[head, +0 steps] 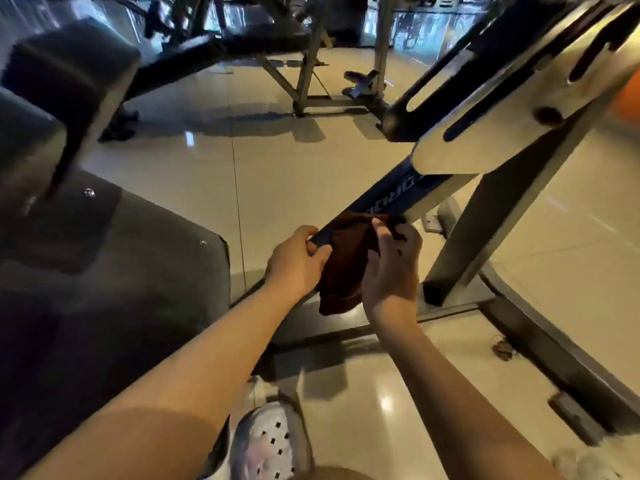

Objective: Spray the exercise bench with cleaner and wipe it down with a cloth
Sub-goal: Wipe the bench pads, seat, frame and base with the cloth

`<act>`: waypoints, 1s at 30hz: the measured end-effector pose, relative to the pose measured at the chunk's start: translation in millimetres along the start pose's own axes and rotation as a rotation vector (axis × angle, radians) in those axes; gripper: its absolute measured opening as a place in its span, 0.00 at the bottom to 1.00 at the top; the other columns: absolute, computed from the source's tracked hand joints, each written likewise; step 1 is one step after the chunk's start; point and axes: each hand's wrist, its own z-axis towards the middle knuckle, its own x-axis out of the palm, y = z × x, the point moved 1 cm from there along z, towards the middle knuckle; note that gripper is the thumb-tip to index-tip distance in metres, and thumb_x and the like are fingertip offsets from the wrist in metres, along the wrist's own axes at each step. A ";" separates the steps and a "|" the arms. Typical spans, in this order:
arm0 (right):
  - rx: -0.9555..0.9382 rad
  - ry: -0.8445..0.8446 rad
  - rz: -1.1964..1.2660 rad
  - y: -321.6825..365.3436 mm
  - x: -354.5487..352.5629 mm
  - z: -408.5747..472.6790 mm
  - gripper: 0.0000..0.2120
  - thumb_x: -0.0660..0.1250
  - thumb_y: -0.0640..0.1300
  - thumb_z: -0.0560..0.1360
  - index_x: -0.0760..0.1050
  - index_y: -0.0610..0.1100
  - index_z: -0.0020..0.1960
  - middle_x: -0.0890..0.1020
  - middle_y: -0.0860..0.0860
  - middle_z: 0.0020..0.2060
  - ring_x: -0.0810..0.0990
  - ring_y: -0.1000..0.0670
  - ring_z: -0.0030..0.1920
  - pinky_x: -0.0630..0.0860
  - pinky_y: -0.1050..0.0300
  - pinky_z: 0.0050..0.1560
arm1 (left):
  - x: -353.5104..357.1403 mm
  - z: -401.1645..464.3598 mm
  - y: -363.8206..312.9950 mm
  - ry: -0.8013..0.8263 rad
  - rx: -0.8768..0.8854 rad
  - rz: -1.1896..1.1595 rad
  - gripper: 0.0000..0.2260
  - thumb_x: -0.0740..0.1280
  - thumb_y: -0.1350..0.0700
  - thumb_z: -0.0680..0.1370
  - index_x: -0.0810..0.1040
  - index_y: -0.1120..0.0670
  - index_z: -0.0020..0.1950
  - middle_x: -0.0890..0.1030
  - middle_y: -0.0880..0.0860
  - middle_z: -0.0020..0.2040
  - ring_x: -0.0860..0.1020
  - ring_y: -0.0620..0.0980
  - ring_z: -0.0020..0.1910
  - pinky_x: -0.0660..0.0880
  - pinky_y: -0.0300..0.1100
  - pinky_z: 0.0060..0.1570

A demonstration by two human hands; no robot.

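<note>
A dark brown cloth (346,265) hangs between both hands, in front of a slanted dark blue frame bar (388,194) of the exercise bench. My left hand (294,261) pinches the cloth's left edge, thumb and fingers curled near the bar's lower end. My right hand (394,268) grips the cloth's upper right part with curled fingers. The bench's dark padded seat (114,271) fills the left side. No spray bottle is in view.
A cream metal upright (485,109) with slots rises at the right, above a grey floor frame (540,344). Other gym machines (242,36) stand at the back on the glossy tiled floor (277,161). A light perforated shoe (270,441) is at the bottom.
</note>
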 end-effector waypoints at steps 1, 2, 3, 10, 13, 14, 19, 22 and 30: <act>-0.030 -0.053 0.002 -1.7 -3.4 8.1 0.23 0.61 0.38 0.80 0.66 0.44 0.74 0.64 0.41 0.71 0.67 0.44 0.69 0.70 0.48 0.66 | 7.5 3.5 1.0 -0.020 -0.044 -0.100 0.21 0.65 0.50 0.80 0.69 0.52 0.71 0.79 0.53 0.57 0.76 0.54 0.58 0.72 0.49 0.61; -0.058 -0.101 -0.002 -3.2 -6.4 14.8 0.23 0.62 0.37 0.80 0.66 0.43 0.74 0.68 0.40 0.68 0.69 0.44 0.66 0.71 0.51 0.62 | 14.1 7.2 0.3 -0.039 -0.067 -0.171 0.21 0.66 0.49 0.79 0.70 0.52 0.71 0.80 0.53 0.56 0.76 0.54 0.58 0.72 0.49 0.62; -0.092 -0.143 -0.014 -5.2 -8.8 20.5 0.22 0.64 0.37 0.79 0.68 0.41 0.73 0.71 0.39 0.66 0.71 0.44 0.64 0.72 0.53 0.59 | 19.5 10.8 -1.6 -0.063 -0.071 -0.211 0.20 0.67 0.48 0.79 0.71 0.52 0.69 0.80 0.53 0.55 0.77 0.53 0.57 0.72 0.48 0.62; -0.252 -0.200 -0.103 -17.8 -10.2 29.1 0.11 0.71 0.36 0.74 0.79 0.37 0.56 0.75 0.35 0.56 0.81 0.36 0.50 0.81 0.43 0.44 | 22.9 21.6 -14.5 -0.119 0.011 -0.249 0.07 0.69 0.55 0.78 0.77 0.52 0.55 0.75 0.45 0.44 0.76 0.48 0.49 0.71 0.40 0.50; -0.305 -0.177 -0.148 -17.6 -11.3 27.2 0.10 0.75 0.38 0.71 0.79 0.37 0.51 0.77 0.36 0.54 0.82 0.37 0.46 0.80 0.46 0.40 | 20.2 16.1 -12.6 -0.215 0.123 -0.281 0.05 0.67 0.60 0.79 0.76 0.49 0.50 0.76 0.46 0.46 0.77 0.50 0.49 0.77 0.47 0.50; -0.316 -0.156 -0.150 -16.4 -11.9 26.8 0.09 0.75 0.37 0.71 0.79 0.37 0.49 0.79 0.37 0.52 0.82 0.39 0.44 0.80 0.47 0.40 | 20.7 13.3 -11.9 -0.260 0.181 -0.312 0.07 0.66 0.62 0.79 0.76 0.50 0.50 0.77 0.48 0.48 0.77 0.51 0.49 0.79 0.50 0.50; -0.240 0.082 0.039 -4.5 -32.0 39.5 0.12 0.68 0.41 0.78 0.73 0.37 0.58 0.82 0.47 0.46 0.82 0.46 0.45 0.79 0.55 0.41 | 13.8 3.6 -27.5 -0.431 0.456 -0.391 0.09 0.64 0.67 0.78 0.77 0.54 0.50 0.76 0.50 0.50 0.75 0.45 0.50 0.72 0.29 0.50; -0.228 0.374 0.053 6.8 -50.1 53.1 0.12 0.65 0.43 0.79 0.76 0.39 0.61 0.76 0.60 0.41 0.79 0.53 0.40 0.76 0.67 0.36 | 8.4 4.5 -40.7 -0.477 0.515 -0.413 0.06 0.64 0.66 0.77 0.77 0.59 0.52 0.76 0.50 0.50 0.75 0.42 0.49 0.71 0.26 0.49; -0.302 0.598 -0.083 0.4 -87.0 73.1 0.08 0.69 0.45 0.77 0.76 0.41 0.50 0.78 0.53 0.40 0.75 0.62 0.31 0.71 0.72 0.26 | 10.2 -7.0 -35.8 -0.506 0.411 -0.387 0.07 0.67 0.63 0.77 0.78 0.56 0.53 0.79 0.50 0.49 0.76 0.38 0.45 0.73 0.28 0.45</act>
